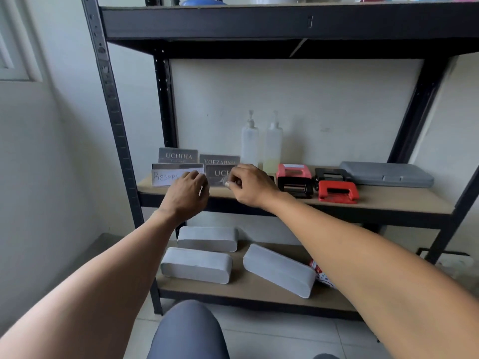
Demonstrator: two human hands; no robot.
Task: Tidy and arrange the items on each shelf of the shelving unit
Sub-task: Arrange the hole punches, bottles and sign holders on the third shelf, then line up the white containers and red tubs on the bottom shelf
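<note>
Several acrylic name signs stand at the left of the middle shelf (375, 200): a grey "UCHIHA" sign (177, 155) and a "YOEZARSIE" sign (219, 160) behind, a handwritten white sign (166, 176) and a dark sign (219, 174) in front. My left hand (188, 194) reaches between the two front signs, fingers curled at the white sign's right end. My right hand (248, 185) pinches the dark front sign at its right edge.
Two clear pump bottles (250, 141) (272, 143) stand at the back. Red and black hole punches (294, 177) (338, 191) and a grey case (387, 174) lie to the right. Three grey rounded boxes (207, 238) (197, 265) (278, 270) lie on the lower shelf. My knee (189, 330) is below.
</note>
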